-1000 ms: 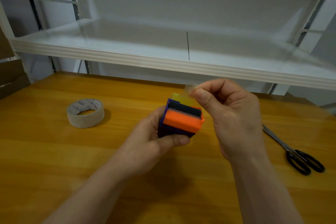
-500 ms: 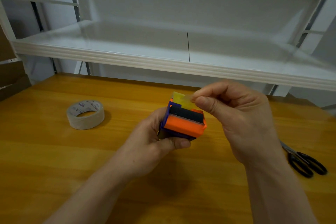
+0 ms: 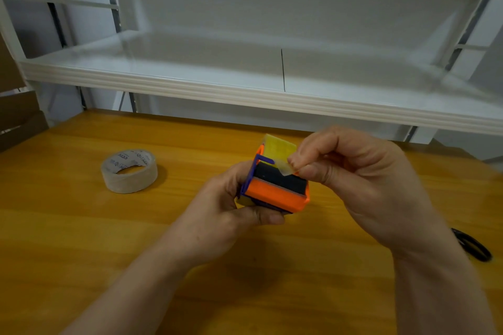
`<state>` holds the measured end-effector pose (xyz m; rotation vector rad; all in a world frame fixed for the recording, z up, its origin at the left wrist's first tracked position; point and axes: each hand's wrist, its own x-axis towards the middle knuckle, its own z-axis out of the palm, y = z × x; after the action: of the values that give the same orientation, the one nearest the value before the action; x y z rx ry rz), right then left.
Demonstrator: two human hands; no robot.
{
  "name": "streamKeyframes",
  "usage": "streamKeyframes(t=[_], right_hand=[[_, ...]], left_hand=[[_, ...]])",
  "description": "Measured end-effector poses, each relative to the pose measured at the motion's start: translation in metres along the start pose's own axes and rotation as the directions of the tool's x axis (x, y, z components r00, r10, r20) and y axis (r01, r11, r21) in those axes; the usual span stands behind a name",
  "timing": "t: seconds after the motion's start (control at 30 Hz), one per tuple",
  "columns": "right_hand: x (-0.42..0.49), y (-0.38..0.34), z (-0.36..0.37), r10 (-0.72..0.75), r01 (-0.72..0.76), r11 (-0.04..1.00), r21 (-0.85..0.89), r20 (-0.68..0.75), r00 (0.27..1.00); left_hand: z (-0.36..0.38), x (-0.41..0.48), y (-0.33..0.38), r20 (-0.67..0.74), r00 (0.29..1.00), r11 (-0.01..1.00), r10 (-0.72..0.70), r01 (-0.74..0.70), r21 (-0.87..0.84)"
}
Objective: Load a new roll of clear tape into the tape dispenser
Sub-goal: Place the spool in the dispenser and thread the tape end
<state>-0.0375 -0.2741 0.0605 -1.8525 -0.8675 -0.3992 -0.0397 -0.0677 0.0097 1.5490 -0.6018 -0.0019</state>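
Note:
My left hand [image 3: 228,215] grips the tape dispenser [image 3: 275,193], a small orange, purple and black block held above the wooden table. A yellowish roll of clear tape [image 3: 277,148] sits inside it and shows at the top. My right hand [image 3: 362,185] pinches the loose end of the tape [image 3: 285,168] between thumb and forefinger, just over the dispenser's black front part. The strip runs from the roll down to my fingertips.
A second, whitish tape roll [image 3: 129,171] lies flat on the table [image 3: 81,239] to the left. Black-handled scissors [image 3: 473,247] lie at the right, partly behind my right wrist. A white metal shelf [image 3: 245,95] overhangs the table's far edge.
My right hand has come down from above the roll toward the dispenser's black front, drawing the tape end with it. The dispenser has tilted slightly in my left hand.

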Motion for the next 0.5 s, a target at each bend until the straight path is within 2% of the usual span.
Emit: streamKeyframes(t=[0.5], right_hand=[[-0.0006, -0.0032, 0.0044, 0.008, -0.008, 1.000, -0.025, 0.015, 1.000]], left_hand=[[-0.0020, -0.0001, -0.0004, -0.026, 1.000, 1.000, 0.002, -0.002, -0.019]])
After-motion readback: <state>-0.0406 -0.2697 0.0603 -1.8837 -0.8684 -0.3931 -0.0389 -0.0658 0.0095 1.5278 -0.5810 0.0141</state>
